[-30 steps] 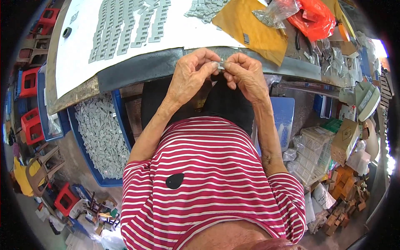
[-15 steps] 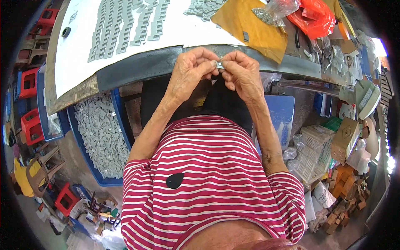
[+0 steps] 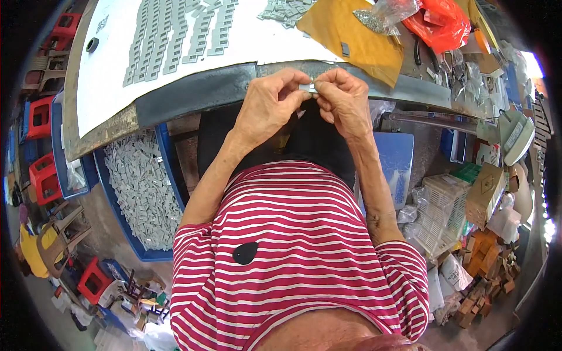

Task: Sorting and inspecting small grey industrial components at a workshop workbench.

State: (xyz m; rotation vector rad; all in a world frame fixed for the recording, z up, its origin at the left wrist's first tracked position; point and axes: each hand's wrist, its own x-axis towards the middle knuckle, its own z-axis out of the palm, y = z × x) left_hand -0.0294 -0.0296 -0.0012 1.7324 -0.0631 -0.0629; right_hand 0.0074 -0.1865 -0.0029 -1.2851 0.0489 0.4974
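At the table's front edge, a small grey plastic piece (image 3: 307,88) is pinched between both hands. My left hand (image 3: 266,108) holds its left end between thumb and forefinger. On its other end, the thumb and fingertips of my right hand (image 3: 346,105) close, the remaining fingers curled below. Fingertips cover much of the piece. Beyond my hands, similar grey pieces (image 3: 153,50) lie in long rows on a white sheet (image 3: 102,93). A loose heap of grey pieces (image 3: 285,13) sits farther right, and a single grey piece (image 3: 345,49) rests on brown paper (image 3: 374,61).
A blue bin (image 3: 167,169) full of grey pieces stands below the table at left. Clear bags of small metal parts (image 3: 374,23), a red plastic bag (image 3: 439,26) and pliers (image 3: 417,52) crowd the table's right side. A white crate (image 3: 436,210) stands at lower right.
The grey piece has turned a little between my fingertips and shows more of its pale side. My left fingers have shifted their hold slightly. The rows on the table look the same.
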